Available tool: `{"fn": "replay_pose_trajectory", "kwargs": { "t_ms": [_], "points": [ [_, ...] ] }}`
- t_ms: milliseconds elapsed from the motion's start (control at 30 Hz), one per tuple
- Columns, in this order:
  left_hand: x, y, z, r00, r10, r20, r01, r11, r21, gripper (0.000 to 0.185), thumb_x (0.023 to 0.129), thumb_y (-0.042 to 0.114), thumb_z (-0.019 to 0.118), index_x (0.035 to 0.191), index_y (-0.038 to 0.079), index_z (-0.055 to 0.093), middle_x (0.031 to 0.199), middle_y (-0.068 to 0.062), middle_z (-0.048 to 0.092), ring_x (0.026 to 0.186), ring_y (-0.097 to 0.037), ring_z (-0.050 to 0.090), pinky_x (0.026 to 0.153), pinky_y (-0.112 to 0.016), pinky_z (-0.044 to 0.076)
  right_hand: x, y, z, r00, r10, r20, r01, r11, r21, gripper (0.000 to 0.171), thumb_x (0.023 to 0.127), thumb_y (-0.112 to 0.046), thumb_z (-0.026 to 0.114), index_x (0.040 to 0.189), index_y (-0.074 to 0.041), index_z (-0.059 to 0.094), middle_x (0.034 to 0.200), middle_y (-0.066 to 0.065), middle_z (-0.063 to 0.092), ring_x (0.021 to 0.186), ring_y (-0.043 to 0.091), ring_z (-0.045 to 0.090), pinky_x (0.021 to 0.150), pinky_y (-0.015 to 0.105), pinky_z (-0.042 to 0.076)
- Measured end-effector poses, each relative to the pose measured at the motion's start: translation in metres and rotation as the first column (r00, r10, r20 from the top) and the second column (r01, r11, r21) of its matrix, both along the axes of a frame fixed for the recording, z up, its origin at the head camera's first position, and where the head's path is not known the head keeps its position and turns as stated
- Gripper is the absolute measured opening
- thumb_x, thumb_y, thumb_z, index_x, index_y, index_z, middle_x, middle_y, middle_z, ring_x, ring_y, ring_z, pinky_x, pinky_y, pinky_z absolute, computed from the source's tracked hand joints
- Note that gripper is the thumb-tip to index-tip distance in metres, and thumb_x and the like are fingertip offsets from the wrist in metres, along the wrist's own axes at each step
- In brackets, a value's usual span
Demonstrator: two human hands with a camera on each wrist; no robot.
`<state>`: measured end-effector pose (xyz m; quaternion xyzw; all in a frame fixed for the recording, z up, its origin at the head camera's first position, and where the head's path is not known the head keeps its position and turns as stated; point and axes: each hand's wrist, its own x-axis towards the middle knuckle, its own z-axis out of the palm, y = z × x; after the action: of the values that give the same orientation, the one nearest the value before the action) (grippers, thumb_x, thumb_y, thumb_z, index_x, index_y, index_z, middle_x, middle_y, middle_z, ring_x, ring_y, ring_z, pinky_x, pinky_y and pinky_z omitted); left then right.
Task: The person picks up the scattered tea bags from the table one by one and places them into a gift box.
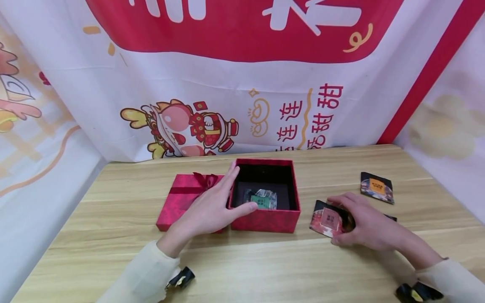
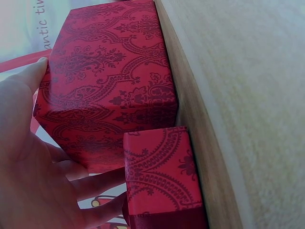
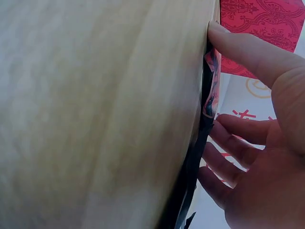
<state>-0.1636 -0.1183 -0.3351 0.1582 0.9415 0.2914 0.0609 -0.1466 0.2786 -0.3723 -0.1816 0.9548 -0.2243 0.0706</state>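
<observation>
In the head view, an open red patterned gift box [image 1: 264,221] stands on the table. Inside lies a shiny packet with a green label [image 1: 264,202]. My left hand [image 1: 214,206] rests against the box's near left corner, fingers fairly straight along its left side and thumb on the front rim. The left wrist view shows the thumb at the edge of the box [image 2: 109,62]. On the right, my right hand [image 1: 365,221] curls over a flat square packet with a pink label [image 1: 329,219], fingers and thumb at opposite edges. The packet lies on the table.
Left of the box is its red lid [image 1: 176,202] with a ribbon bow [image 1: 206,180]. A packet with an orange label [image 1: 377,187] lies at the right. A dark corner [image 1: 390,217] of something shows behind my right hand. A printed cloth [image 1: 235,92] hangs behind the table.
</observation>
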Motion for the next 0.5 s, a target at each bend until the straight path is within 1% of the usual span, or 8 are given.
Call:
{"fn": "replay_pose_trajectory", "kwargs": {
  "t_ms": [233,400,500],
  "points": [
    [-0.0004,-0.0013,-0.0002,1.000,-0.002,-0.003,0.002,1.000,-0.002,0.112,0.086,0.089,0.057,0.171,0.041,0.003,0.178,0.021,0.004,0.159,-0.028,0.038,0.114,-0.065,0.048,-0.0004,0.0000,0.0011,1.000,0.001,-0.026,0.001,0.999,0.042,0.100,0.071,-0.058,0.094,0.149,-0.008,0.057,0.145,0.016,0.054,0.127,0.034,0.053,0.105,0.063,0.049],
    [-0.0009,-0.0011,-0.0015,1.000,-0.010,-0.002,0.010,1.000,0.007,0.112,0.085,0.090,0.056,0.171,0.040,0.003,0.178,0.022,0.002,0.160,-0.026,0.037,0.115,-0.064,0.047,-0.0015,0.0012,0.0015,0.999,0.013,-0.039,-0.012,0.999,0.037,0.096,0.071,-0.056,0.094,0.146,-0.009,0.060,0.142,0.015,0.056,0.126,0.033,0.053,0.105,0.063,0.050],
    [-0.0012,-0.0008,-0.0018,1.000,-0.011,-0.002,0.011,1.000,0.009,0.112,0.085,0.089,0.056,0.171,0.040,0.004,0.178,0.022,0.002,0.160,-0.026,0.036,0.116,-0.064,0.047,-0.0033,0.0014,0.0018,0.999,0.021,-0.025,-0.020,1.000,0.022,0.093,0.071,-0.054,0.095,0.146,-0.010,0.061,0.141,0.013,0.056,0.126,0.033,0.052,0.105,0.064,0.049]
  ]
}}
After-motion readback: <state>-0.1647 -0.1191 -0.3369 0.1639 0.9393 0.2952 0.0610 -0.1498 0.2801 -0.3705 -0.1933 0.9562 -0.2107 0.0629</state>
